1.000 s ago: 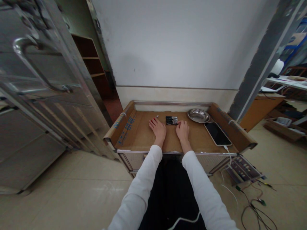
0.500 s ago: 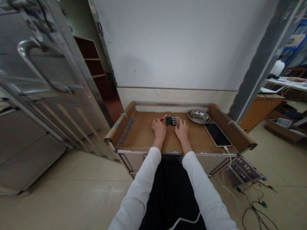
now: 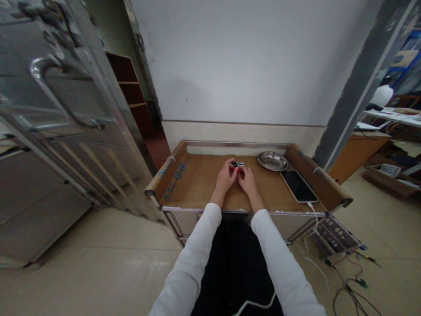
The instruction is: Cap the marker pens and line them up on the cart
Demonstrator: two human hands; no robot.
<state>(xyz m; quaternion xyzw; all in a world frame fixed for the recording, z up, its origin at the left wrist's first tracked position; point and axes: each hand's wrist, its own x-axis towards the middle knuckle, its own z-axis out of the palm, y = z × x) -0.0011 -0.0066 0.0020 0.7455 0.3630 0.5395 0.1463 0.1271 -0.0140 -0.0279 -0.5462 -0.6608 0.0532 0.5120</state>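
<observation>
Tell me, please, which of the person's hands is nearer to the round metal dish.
Right. The right hand is to the left of the metal dish and closer to the person, not touching it; the left hand lies farther left.

light's dim, greyish & diffuse, w/ the wall [image 3: 250,66] palest mid-pic & a faint soft shadow on its left. glare = small highlights on the steel handle [image 3: 54,97] & metal bowl [image 3: 272,162], + a dull sheen on the floor [image 3: 144,263], while the black trousers [image 3: 237,267] lose nearly all detail. wide-angle distortion stretches things toward the edges, bkgd at far rt. is a bit soft, & the pens [image 3: 239,164] are too small/blurry for fine detail.
</observation>
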